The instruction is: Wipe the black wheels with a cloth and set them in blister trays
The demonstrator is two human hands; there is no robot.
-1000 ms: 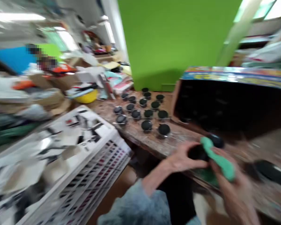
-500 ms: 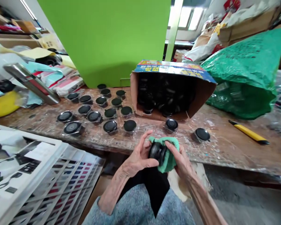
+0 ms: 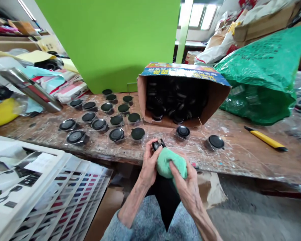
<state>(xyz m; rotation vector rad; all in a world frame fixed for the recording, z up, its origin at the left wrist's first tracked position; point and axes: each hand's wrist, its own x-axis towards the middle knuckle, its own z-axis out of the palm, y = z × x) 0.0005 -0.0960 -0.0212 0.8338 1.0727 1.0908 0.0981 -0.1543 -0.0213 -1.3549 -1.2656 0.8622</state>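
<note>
Leftmost, a white crate (image 3: 72, 201) of printed cards stands below the bench edge, and one metal flask (image 3: 31, 89) lies on the clutter above it. On the wooden bench (image 3: 240, 164) we count fifteen wrapped discs (image 3: 116, 134), laid face up in loose rows and apart from one another, probably so each can be lifted singly. The far ones are small, so we may be off by one.

At the near edge the left hand (image 3: 148, 164) closes fingers and thumb on a black part (image 3: 157, 145), holding it clear of the bench with its face exposed. The right hand (image 3: 185, 189) is wrapped round a green cloth (image 3: 171, 164) and presses it against that part.

Behind them one cardboard box (image 3: 217, 98) lies on its side, mouth towards us, keeping its heap of black pieces within reach. Two loose discs (image 3: 183, 131) sit just before it. Further right we see one green bag (image 3: 261, 77) and one yellow-handled knife (image 3: 266, 141).
</note>
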